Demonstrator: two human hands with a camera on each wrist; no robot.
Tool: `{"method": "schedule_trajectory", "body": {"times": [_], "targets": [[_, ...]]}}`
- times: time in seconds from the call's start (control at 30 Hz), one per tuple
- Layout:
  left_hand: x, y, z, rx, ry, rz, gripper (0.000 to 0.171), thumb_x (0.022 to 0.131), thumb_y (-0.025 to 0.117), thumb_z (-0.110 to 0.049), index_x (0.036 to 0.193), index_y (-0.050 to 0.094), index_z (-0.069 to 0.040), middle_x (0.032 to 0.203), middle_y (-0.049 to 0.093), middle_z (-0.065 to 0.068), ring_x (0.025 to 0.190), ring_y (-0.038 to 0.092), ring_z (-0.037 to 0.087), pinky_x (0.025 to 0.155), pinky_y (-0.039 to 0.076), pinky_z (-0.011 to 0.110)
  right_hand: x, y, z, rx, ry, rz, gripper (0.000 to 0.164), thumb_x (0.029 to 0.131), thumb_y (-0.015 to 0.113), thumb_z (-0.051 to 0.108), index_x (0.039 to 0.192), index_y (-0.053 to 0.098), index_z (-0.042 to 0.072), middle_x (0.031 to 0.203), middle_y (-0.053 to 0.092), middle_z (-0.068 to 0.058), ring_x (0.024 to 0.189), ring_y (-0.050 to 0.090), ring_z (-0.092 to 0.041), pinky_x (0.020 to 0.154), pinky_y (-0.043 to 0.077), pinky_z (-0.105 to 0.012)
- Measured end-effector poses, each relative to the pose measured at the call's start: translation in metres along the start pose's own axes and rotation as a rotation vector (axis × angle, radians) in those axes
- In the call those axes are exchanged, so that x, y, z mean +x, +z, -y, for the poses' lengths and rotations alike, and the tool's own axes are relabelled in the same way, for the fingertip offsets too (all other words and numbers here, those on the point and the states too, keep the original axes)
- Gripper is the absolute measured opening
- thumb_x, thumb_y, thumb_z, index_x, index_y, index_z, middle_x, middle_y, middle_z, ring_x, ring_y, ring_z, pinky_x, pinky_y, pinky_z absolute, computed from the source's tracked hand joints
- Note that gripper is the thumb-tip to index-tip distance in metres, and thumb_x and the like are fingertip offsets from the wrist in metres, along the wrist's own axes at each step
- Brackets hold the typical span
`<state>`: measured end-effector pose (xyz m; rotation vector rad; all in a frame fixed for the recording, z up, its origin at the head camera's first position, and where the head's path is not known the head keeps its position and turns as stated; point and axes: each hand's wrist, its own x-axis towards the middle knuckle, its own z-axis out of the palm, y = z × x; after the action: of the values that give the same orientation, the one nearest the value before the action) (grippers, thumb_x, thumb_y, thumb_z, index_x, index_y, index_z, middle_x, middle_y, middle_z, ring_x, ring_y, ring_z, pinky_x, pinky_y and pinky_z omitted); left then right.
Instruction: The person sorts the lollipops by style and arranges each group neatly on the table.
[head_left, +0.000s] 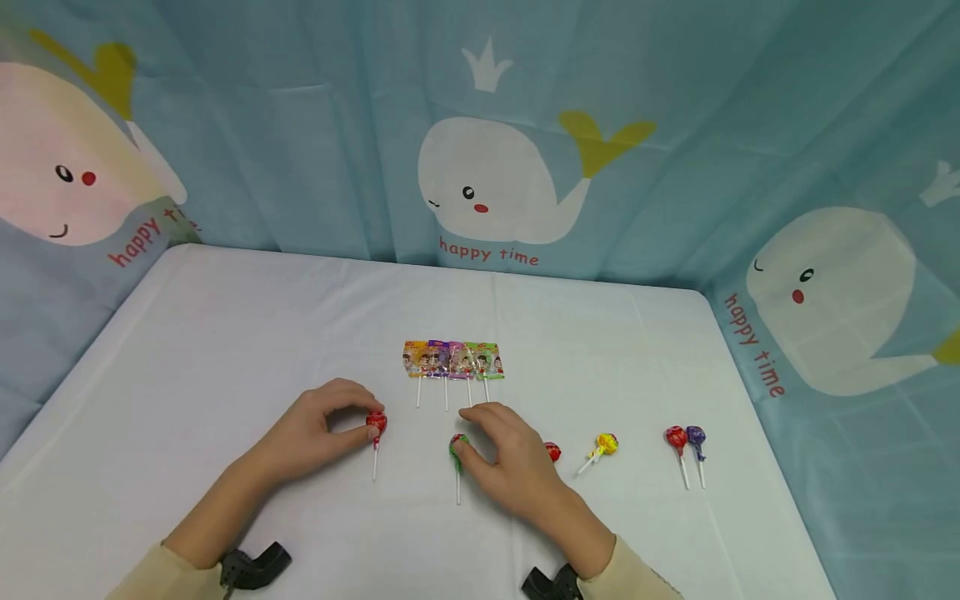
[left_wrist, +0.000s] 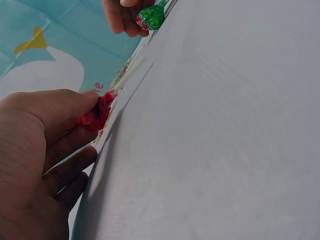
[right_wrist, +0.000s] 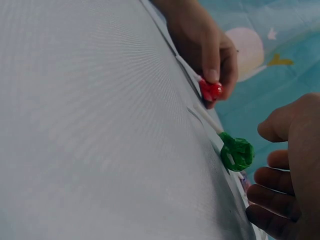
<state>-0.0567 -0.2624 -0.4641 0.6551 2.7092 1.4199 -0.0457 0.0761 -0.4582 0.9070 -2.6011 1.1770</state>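
My left hand (head_left: 318, 429) pinches the wrapped head of a red lollipop (head_left: 377, 422) between thumb and fingertips. Its white stick points toward me, as the left wrist view of the red lollipop (left_wrist: 97, 111) also shows. My right hand (head_left: 513, 458) is beside a green lollipop (head_left: 457, 447), thumb and fingers spread around its head. In the right wrist view a gap shows between the thumb (right_wrist: 274, 127) and the green wrapper (right_wrist: 237, 152). Another red lollipop (head_left: 553, 451) is partly hidden behind the right hand.
Several flat-wrapped lollipops (head_left: 453, 360) lie in a row beyond the hands on the white tablecloth (head_left: 300, 317). To the right lie a yellow lollipop (head_left: 606, 444), a red lollipop (head_left: 677, 437) and a purple lollipop (head_left: 696, 439). A blue whale-print curtain (head_left: 315, 150) surrounds the table.
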Motion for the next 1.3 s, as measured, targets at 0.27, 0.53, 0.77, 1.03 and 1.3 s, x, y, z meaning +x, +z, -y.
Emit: {"method": "schedule_trajectory", "body": {"times": [0.27, 0.53, 0.77, 1.03, 1.3], "targets": [[0.004, 0.001, 0.004, 0.01, 0.019, -0.01, 0.027, 0.092, 0.091, -0.014, 0.114, 0.082, -0.025, 0.114, 0.074, -0.016, 0.11, 0.068, 0.009, 0.098, 0.052, 0.017, 0.001, 0.0, 0.0, 0.046, 0.043, 0.013, 0.037, 0.101, 0.08, 0.023, 0.133, 0.073, 0.008, 0.13, 0.074, -0.001, 0.127, 0.066, -0.014, 0.108, 0.057, -0.04], [0.006, 0.004, 0.006, 0.024, 0.066, -0.017, 0.026, 0.093, 0.09, -0.015, 0.117, 0.082, -0.023, 0.116, 0.074, -0.014, 0.113, 0.067, 0.011, 0.1, 0.049, 0.014, -0.001, -0.001, -0.004, 0.044, 0.042, 0.0, 0.037, 0.1, 0.081, 0.022, 0.132, 0.074, 0.007, 0.129, 0.074, -0.001, 0.126, 0.067, -0.014, 0.108, 0.056, -0.039], [0.001, 0.002, 0.002, 0.109, 0.046, 0.009, 0.047, 0.09, 0.094, -0.022, 0.133, 0.077, -0.022, 0.131, 0.07, -0.012, 0.126, 0.064, 0.015, 0.11, 0.042, 0.013, -0.001, -0.003, -0.005, 0.066, 0.045, 0.029, 0.037, 0.1, 0.08, 0.022, 0.134, 0.073, 0.007, 0.13, 0.074, -0.001, 0.128, 0.065, -0.013, 0.11, 0.055, -0.039], [-0.022, 0.003, -0.005, 0.113, 0.037, 0.068, 0.081, 0.084, 0.097, -0.04, 0.154, 0.061, -0.022, 0.154, 0.056, -0.008, 0.144, 0.05, 0.018, 0.118, 0.026, 0.006, -0.002, -0.002, -0.006, 0.072, 0.021, 0.064, 0.042, 0.099, 0.08, 0.021, 0.138, 0.071, 0.008, 0.134, 0.072, 0.002, 0.131, 0.063, -0.011, 0.114, 0.052, -0.037], [-0.027, 0.007, 0.002, 0.126, 0.053, 0.06, 0.087, 0.082, 0.099, -0.04, 0.157, 0.058, -0.024, 0.155, 0.055, -0.011, 0.145, 0.048, 0.017, 0.119, 0.025, 0.007, -0.004, -0.006, -0.004, 0.028, -0.009, 0.142, 0.056, 0.094, 0.085, 0.023, 0.144, 0.067, 0.009, 0.142, 0.068, 0.003, 0.136, 0.061, -0.017, 0.118, 0.048, -0.042]]}}
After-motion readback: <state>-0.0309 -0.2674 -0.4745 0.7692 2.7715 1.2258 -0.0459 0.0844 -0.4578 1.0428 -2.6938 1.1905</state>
